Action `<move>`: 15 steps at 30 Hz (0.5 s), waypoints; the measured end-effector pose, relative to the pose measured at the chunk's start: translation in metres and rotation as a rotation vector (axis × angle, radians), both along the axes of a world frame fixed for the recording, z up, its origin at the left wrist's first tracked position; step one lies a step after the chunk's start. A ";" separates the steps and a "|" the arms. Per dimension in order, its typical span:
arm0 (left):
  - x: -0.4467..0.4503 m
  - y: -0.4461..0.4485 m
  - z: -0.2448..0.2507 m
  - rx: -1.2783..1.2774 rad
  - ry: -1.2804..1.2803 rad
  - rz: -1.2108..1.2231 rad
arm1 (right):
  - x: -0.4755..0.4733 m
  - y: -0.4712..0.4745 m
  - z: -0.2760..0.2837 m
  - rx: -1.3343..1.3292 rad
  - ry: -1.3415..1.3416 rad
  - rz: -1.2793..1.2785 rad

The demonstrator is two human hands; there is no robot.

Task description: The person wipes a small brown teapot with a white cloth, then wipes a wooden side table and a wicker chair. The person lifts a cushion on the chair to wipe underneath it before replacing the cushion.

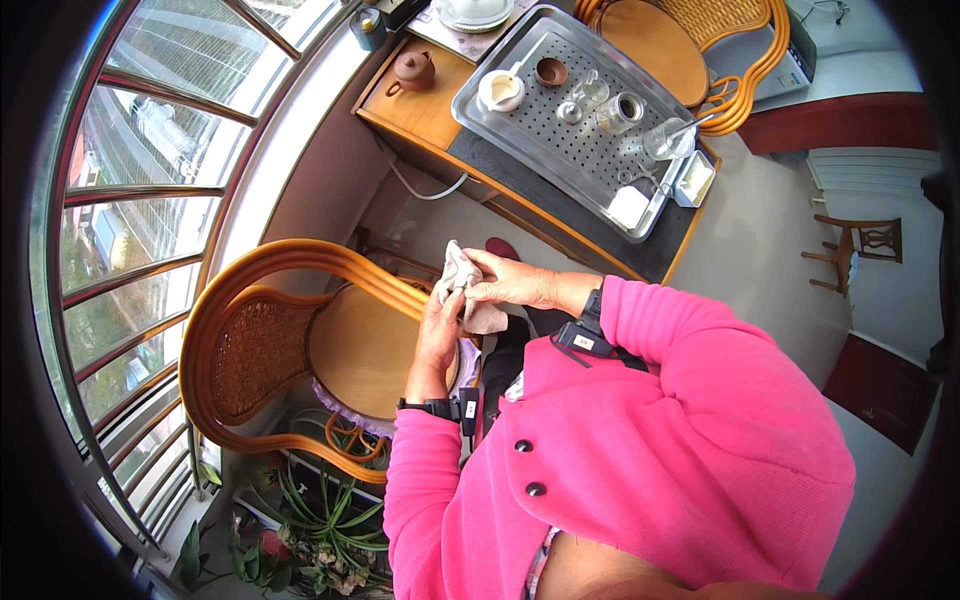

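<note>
Both my hands grip one crumpled, light-coloured cloth (457,271) in front of my body. My left hand (437,330) pinches it from below, thumb against the fabric. From the right, my right hand (514,280) folds its fingers over the cloth's upper part. A loose end of the cloth hangs down beneath the hands, over my dark trousers. Whether anything is wrapped inside it, I cannot tell. Closest to my left hand is a rattan armchair (367,341) with a round woven seat. Each of my wrists carries a black strap with a small box.
A wooden tea table (442,139) holds a perforated metal tray (540,142) with a white teapot (501,91), a brown cup (551,72), glassware (619,113) and scissors (651,182). A brown clay teapot (413,70) stands beside the tray. Potted plants (330,517) and a barred window (150,195) flank the armchair.
</note>
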State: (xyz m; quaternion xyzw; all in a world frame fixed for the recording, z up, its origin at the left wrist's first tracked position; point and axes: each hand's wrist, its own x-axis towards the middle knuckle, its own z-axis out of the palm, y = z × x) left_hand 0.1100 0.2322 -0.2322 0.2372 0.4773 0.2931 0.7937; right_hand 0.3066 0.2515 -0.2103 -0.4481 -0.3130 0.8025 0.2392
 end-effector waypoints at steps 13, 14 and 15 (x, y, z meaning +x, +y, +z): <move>-0.070 -0.045 0.034 -0.056 0.168 -0.201 | -0.028 -0.020 0.005 0.300 -0.315 0.451; -0.072 -0.050 0.035 -0.056 0.183 -0.182 | -0.034 -0.022 0.007 0.420 -0.439 0.486; -0.074 -0.054 0.036 -0.050 0.173 -0.163 | -0.036 -0.023 0.009 0.278 -0.293 0.392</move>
